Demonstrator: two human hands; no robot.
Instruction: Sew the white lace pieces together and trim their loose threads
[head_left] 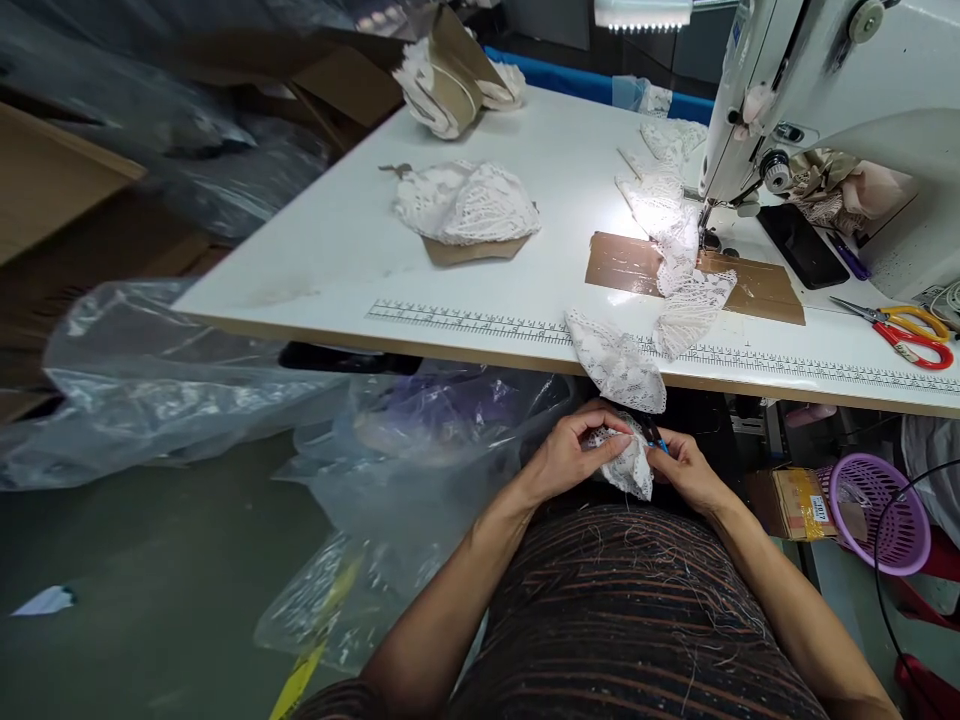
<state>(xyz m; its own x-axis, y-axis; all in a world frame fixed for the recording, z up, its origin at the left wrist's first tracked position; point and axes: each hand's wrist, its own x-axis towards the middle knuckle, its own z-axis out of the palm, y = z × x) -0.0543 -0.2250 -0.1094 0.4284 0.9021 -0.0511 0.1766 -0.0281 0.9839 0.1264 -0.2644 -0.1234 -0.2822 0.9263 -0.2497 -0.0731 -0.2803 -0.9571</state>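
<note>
Below the table edge, in front of my lap, my left hand (pixel 581 450) pinches a piece of white lace (pixel 632 470) between thumb and fingers. Close beside it, my right hand (pixel 686 468) is closed on what look like small thread snips (pixel 657 437), dark with a blue part, touching the lace's right side. The fingers partly cover the tool. A white lace panel (pixel 619 365) hangs over the table edge just above my hands. More lace (pixel 679 250) runs up from there to the sewing machine's needle area (pixel 705 235).
The sewing machine (pixel 862 90) stands at the right of the white table (pixel 315 240). Near it lie red-and-yellow scissors (pixel 911 330), a phone (pixel 802 245) and a pen (pixel 849 256). Lace pieces (pixel 472 200) sit further left. Plastic bags (pixel 420 480) hang left; a purple basket (pixel 892 515) stands right.
</note>
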